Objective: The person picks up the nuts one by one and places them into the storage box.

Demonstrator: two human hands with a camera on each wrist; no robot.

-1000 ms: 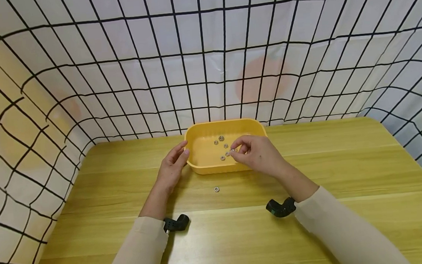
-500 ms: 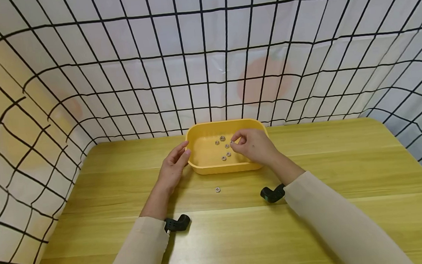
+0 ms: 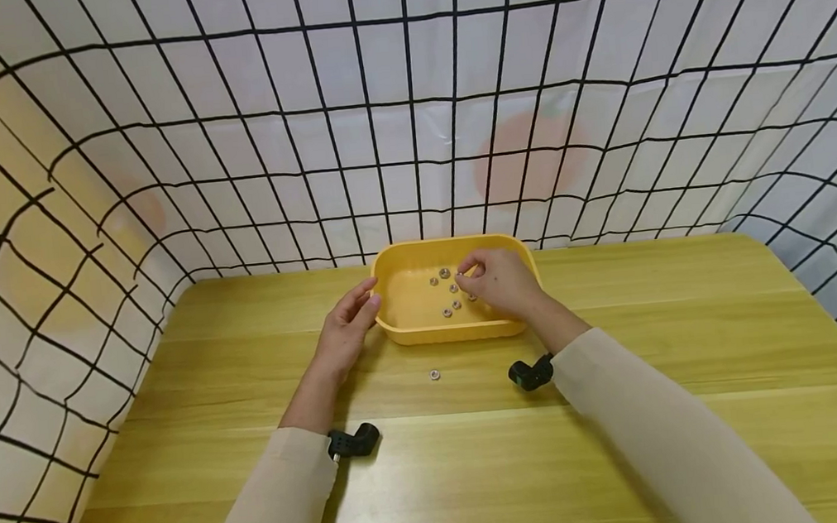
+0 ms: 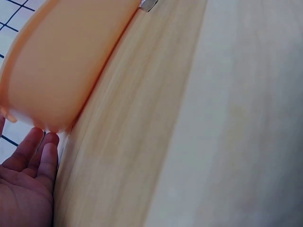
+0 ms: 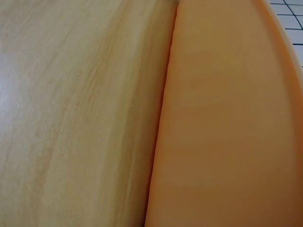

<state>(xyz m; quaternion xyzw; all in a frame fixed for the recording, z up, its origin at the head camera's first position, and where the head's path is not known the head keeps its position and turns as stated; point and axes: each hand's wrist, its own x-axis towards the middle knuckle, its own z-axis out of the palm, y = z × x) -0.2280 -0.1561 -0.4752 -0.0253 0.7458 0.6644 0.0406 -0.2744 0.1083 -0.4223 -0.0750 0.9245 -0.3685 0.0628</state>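
Observation:
In the head view, a yellow plastic tray (image 3: 425,335) holds several small metal nuts (image 3: 447,313). My right hand (image 3: 504,281) reaches over the tray's right half, thumb and forefinger pinching a small nut (image 3: 459,274) above the others. At the tray's left end rests my left hand (image 3: 343,328), its thumb and forefinger at the rim. The left wrist view shows that hand's extended fingers (image 4: 47,158) against the outside of the end wall. One loose nut (image 3: 434,375) lies on the table in front of the tray. The right wrist view shows no fingers, only tray wall (image 5: 227,113) and wood.
The tray stands on a wooden table (image 3: 437,476) near its back edge. A black wire grid (image 3: 417,162) rises behind and along both sides, with pale printed sheeting behind it. Black wrist cameras (image 3: 355,441) sit at both sleeve cuffs.
My right hand has moved back and slightly up within the tray, carrying a pinched nut away from the group; a nut beneath it shows again. My left hand stays at the tray's left end.

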